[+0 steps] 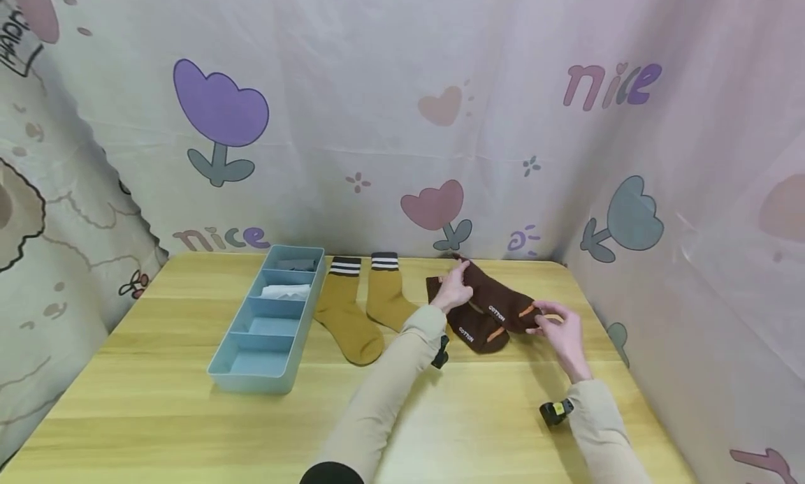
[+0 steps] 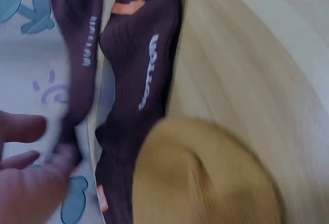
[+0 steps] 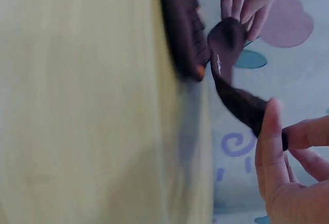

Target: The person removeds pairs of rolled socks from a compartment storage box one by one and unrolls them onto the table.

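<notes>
A dark brown sock (image 1: 499, 294) with white "COTTON" lettering and an orange mark is stretched between both hands. My left hand (image 1: 453, 290) pinches its cuff end, while the right hand (image 1: 562, 330) has the toe end between thumb and fingers. In the right wrist view the held sock (image 3: 240, 106) is raised and twisted, with the right hand (image 3: 288, 167) gripping its near tip. A second brown sock (image 1: 479, 334) lies on the table just below it; its upper part is partly hidden behind my left hand.
Two mustard socks (image 1: 352, 323) with striped black-and-white cuffs lie left of the brown ones. Beyond them stands a blue-grey divided box (image 1: 288, 372), with a dark folded item (image 1: 295, 265) and a white one (image 1: 286, 292) in its far compartments. A patterned curtain (image 1: 352, 121) borders the wooden table (image 1: 157, 400).
</notes>
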### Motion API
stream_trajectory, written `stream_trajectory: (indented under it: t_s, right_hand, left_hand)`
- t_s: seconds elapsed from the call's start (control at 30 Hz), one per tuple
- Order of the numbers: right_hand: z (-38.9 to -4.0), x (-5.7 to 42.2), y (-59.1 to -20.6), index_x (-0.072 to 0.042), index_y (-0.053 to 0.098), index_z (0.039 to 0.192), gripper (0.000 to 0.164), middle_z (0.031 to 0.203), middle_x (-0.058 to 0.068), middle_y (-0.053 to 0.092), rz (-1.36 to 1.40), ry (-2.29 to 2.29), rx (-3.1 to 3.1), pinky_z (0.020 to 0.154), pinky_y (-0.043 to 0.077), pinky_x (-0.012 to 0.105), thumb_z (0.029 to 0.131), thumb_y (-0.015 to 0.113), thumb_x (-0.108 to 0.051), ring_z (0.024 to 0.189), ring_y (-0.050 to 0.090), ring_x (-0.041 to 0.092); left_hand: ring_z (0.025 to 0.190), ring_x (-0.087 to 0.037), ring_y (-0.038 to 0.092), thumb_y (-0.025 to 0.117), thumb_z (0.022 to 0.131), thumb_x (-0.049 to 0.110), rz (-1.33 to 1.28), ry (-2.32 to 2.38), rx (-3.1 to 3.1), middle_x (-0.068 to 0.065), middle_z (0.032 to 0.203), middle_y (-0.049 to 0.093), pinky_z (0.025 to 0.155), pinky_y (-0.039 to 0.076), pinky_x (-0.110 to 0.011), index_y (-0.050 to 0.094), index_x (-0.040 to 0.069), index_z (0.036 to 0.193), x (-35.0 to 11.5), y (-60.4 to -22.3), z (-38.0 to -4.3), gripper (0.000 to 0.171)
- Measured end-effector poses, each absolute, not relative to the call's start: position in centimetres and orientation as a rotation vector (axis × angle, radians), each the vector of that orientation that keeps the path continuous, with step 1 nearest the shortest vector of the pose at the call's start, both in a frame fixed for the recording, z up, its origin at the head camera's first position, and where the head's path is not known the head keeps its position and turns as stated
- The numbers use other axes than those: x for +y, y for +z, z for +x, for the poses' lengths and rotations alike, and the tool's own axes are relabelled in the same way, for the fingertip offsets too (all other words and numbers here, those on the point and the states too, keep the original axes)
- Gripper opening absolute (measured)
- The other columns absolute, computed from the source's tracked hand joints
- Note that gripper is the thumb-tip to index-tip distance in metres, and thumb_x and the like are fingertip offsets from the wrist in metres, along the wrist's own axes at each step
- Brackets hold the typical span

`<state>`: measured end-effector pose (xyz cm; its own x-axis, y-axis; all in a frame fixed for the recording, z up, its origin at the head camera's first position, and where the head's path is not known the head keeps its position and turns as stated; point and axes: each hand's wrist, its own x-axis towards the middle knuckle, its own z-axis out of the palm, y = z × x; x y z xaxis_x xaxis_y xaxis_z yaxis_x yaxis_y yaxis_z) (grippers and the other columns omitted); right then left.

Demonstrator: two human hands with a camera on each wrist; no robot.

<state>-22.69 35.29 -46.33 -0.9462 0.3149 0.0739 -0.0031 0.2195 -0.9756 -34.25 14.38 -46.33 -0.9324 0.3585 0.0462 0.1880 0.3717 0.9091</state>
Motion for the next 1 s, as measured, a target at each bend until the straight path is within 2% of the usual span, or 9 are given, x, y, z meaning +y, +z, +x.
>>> stream_trajectory:
  t_s: [0.07,0.13,0.2,0.27,0.37,0.47,0.57,0.7,1.0]
  right_hand:
    - [-22.7,35.4,-46.9,0.019,0.057,0.125,0.037,0.104,0.013,0.062,-0.331,1.727,-2.288,0.069,0.063,0.030,0.089,0.049,0.014,0.065,0.068,0.004]
    - [-22.6,35.5,-47.4,0.017,0.059,0.125,0.038,0.109,0.022,0.062,-0.359,1.657,-2.344,0.069,0.063,0.029,0.088,0.048,0.013,0.068,0.067,0.001]
    - [-22.3,35.5,-47.5,0.012,0.061,0.125,0.039,0.119,0.029,0.059,-0.382,1.500,-2.445,0.072,0.061,0.026,0.088,0.051,0.009,0.073,0.064,0.002]
    - [-22.1,35.2,-47.4,0.008,0.063,0.126,0.039,0.125,0.032,0.053,-0.385,1.330,-2.522,0.083,0.053,0.029,0.088,0.055,0.005,0.090,0.064,0.015]
    - [-22.1,34.5,-47.1,0.005,0.066,0.123,0.037,0.125,0.032,0.052,-0.287,1.084,-2.607,0.082,0.040,0.036,0.087,0.060,-0.001,0.099,0.054,0.035]
    - [-22.6,33.5,-47.1,0.005,0.068,0.119,0.034,0.119,0.030,0.060,-0.094,0.996,-2.689,0.084,0.045,0.039,0.086,0.064,-0.003,0.099,0.058,0.038]
    - [-23.1,33.0,-47.4,0.004,0.067,0.121,0.035,0.120,0.028,0.064,0.061,0.973,-2.801,0.095,0.050,0.049,0.088,0.066,-0.007,0.108,0.063,0.042]
    - [-23.0,32.9,-48.0,0.005,0.062,0.128,0.040,0.132,0.030,0.061,0.104,0.980,-2.927,0.109,0.041,0.061,0.091,0.067,-0.011,0.128,0.053,0.049]
    - [-23.0,32.8,-48.7,0.007,0.065,0.124,0.038,0.132,0.032,0.058,0.206,0.934,-2.964,0.110,0.039,0.063,0.091,0.068,-0.011,0.129,0.050,0.051]
  left_hand:
    - [0.151,-0.040,0.031,0.050,0.086,-0.008,0.502,1.505,2.499,-0.019,0.170,0.011,0.117,0.040,-0.044,0.042,0.004,0.152,14.7,-46.7,-33.7,0.068]
    - [0.152,-0.040,0.027,0.051,0.086,-0.007,0.517,1.423,2.565,-0.018,0.170,0.009,0.118,0.039,-0.044,0.048,0.004,0.148,14.9,-46.9,-33.2,0.063]
    - [0.151,-0.039,0.031,0.051,0.086,-0.006,0.563,1.336,2.654,-0.017,0.168,0.019,0.119,0.038,-0.045,0.055,0.004,0.143,14.9,-47.2,-32.7,0.058]
    - [0.149,-0.037,0.035,0.050,0.088,-0.003,0.585,1.209,2.745,-0.014,0.164,0.032,0.120,0.037,-0.046,0.059,0.006,0.139,15.0,-47.3,-32.2,0.052]
    - [0.144,-0.033,0.039,0.047,0.093,0.006,0.602,0.950,2.851,-0.008,0.154,0.048,0.121,0.033,-0.044,0.060,0.012,0.139,15.3,-47.5,-31.7,0.048]
    - [0.147,-0.029,0.036,0.041,0.099,0.014,0.588,0.776,2.839,-0.004,0.153,0.050,0.126,0.024,-0.042,0.054,0.015,0.146,15.4,-47.6,-31.3,0.048]
    - [0.154,-0.025,0.027,0.035,0.103,0.016,0.582,0.741,2.752,-0.001,0.159,0.045,0.130,0.012,-0.046,0.044,0.015,0.152,15.3,-47.6,-31.0,0.050]
    - [0.158,-0.023,0.016,0.033,0.106,0.020,0.576,0.741,2.680,0.003,0.164,0.035,0.130,0.004,-0.049,0.036,0.017,0.157,15.0,-47.9,-30.9,0.051]
    - [0.159,-0.016,0.008,0.026,0.110,0.035,0.604,0.521,2.708,0.011,0.170,0.017,0.130,0.001,-0.046,0.029,0.027,0.160,15.1,-48.7,-31.5,0.051]
